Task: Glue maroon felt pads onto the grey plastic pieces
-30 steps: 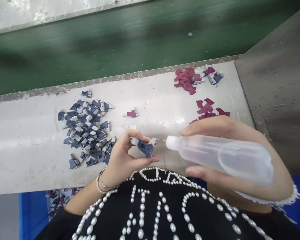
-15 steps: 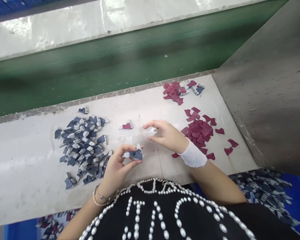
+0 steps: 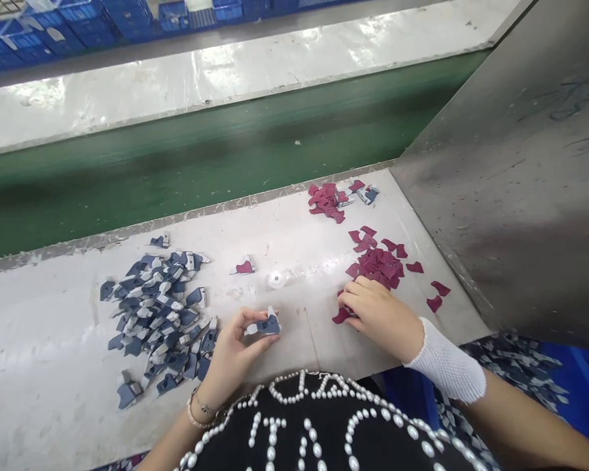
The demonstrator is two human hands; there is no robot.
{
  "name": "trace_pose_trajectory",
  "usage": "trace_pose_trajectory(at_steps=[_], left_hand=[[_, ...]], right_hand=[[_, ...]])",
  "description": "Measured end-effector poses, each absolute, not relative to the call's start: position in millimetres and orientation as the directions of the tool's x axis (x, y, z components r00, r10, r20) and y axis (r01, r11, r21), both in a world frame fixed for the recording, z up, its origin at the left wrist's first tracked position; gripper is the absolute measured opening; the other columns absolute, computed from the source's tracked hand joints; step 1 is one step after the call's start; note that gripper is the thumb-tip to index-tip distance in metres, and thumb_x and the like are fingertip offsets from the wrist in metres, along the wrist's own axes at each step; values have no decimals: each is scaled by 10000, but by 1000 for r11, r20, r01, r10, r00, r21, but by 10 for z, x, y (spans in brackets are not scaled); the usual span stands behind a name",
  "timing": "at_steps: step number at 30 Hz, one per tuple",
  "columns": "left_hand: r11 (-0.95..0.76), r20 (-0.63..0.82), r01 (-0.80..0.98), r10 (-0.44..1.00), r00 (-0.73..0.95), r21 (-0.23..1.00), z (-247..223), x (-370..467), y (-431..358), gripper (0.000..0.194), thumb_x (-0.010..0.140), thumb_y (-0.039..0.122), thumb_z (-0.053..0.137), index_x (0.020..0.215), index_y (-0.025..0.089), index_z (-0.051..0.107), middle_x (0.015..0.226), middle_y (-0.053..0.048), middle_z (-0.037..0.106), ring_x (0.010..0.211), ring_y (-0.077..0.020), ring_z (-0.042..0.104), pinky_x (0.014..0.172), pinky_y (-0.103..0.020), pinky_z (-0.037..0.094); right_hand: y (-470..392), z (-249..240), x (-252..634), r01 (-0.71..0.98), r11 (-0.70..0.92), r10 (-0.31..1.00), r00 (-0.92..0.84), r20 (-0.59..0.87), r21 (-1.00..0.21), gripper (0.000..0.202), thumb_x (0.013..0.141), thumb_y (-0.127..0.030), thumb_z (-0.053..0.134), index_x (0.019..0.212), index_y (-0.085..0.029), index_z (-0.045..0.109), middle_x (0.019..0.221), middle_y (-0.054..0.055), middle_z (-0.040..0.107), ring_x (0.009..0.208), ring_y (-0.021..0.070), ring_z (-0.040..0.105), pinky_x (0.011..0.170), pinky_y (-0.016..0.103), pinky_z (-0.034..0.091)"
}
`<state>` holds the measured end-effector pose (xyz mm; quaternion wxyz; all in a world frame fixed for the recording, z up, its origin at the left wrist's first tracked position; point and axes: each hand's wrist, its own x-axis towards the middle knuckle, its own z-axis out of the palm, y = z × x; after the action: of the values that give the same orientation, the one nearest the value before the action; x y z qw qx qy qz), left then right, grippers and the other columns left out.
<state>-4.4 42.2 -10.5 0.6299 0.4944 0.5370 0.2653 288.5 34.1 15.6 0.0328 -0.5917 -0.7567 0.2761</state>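
My left hand (image 3: 243, 343) pinches a grey-blue and white plastic part (image 3: 269, 323) between thumb and fingers, above the white table. At the near edge of the maroon pieces (image 3: 380, 265), my right hand (image 3: 373, 311) has its fingertips down on a maroon piece (image 3: 341, 316); the fingers are bent and partly cover what is beneath them. A small round whitish object (image 3: 276, 279) stands on the table between the hands. Beyond my left hand lies a part with a maroon face (image 3: 244, 267). A heap of grey-blue and white parts (image 3: 161, 307) spreads to the left.
A smaller maroon pile (image 3: 326, 201) with a few assembled parts lies at the back right. Behind the table (image 3: 294, 242) runs a green belt (image 3: 226, 157). A grey metal panel (image 3: 510, 176) rises on the right, with a blue bin (image 3: 576, 386) below. Blue crates (image 3: 83, 23) stand far back.
My right hand has let go of the small whitish object, now on the table, and moved right and nearer to the maroon pieces. My left hand still holds its part. The view has shifted.
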Motion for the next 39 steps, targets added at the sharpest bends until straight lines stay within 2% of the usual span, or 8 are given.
trace_pose_trajectory(at_steps=[5,8,12,17,19,23,30,39], left_hand=[[332,-383,201,859,340,922,-28,57,392,270,829,292,758,884,215,505,996,-52,744,1026,-232,715,923,-392,573],[333,-379,187,860,341,924,-7,91,378,278,822,275,760,870,215,493,984,-49,738,984,-222,716,888,-372,565],[329,-356,135,869,344,934,-1,129,368,290,809,275,772,872,214,495,1038,-72,743,1047,-234,701,933,-389,551],[235,-259,114,918,300,965,6,181,353,247,805,221,758,868,203,520,1153,-86,682,1030,-217,700,947,-390,554],[147,-176,120,945,276,982,-2,200,348,228,796,158,744,870,202,533,1155,-69,637,1005,-200,692,902,-364,569],[12,-51,163,969,241,987,-23,242,353,237,784,80,715,868,209,534,995,-24,613,921,-171,668,825,-321,571],[-57,4,200,967,256,978,-4,284,358,208,828,177,741,903,206,548,980,-33,632,904,-176,671,808,-324,571],[-283,202,234,926,318,930,-19,280,390,276,805,219,807,961,214,580,980,-27,658,913,-160,673,813,-294,576]], right_hand=[[373,89,2814,870,165,905,-321,-280,-464,191,777,-7,622,713,-186,606,870,113,658,881,332,596,778,489,479],[418,220,2772,808,155,884,-371,-286,-569,190,838,-62,599,735,-220,578,821,66,673,831,285,629,731,427,499],[451,500,2642,672,62,843,-431,-322,-738,149,939,-247,583,791,-254,565,727,-9,678,673,209,649,612,334,490],[477,628,2426,476,-120,788,-488,-376,-871,122,911,-327,660,824,-244,641,747,-34,738,707,185,704,680,306,530],[480,613,2373,428,-195,788,-467,-401,-882,106,880,-330,702,857,-239,653,758,-28,749,728,190,712,693,311,530],[471,574,2345,344,-325,799,-398,-450,-881,215,852,-353,736,840,-226,562,767,-13,763,747,196,718,691,320,525],[480,495,2345,193,-418,815,-351,-461,-887,282,847,-434,732,774,-195,602,797,38,758,776,188,692,745,329,529],[524,381,2319,132,-461,829,-289,-479,-877,363,744,-467,820,699,-201,578,674,-7,683,615,141,573,585,277,418]])
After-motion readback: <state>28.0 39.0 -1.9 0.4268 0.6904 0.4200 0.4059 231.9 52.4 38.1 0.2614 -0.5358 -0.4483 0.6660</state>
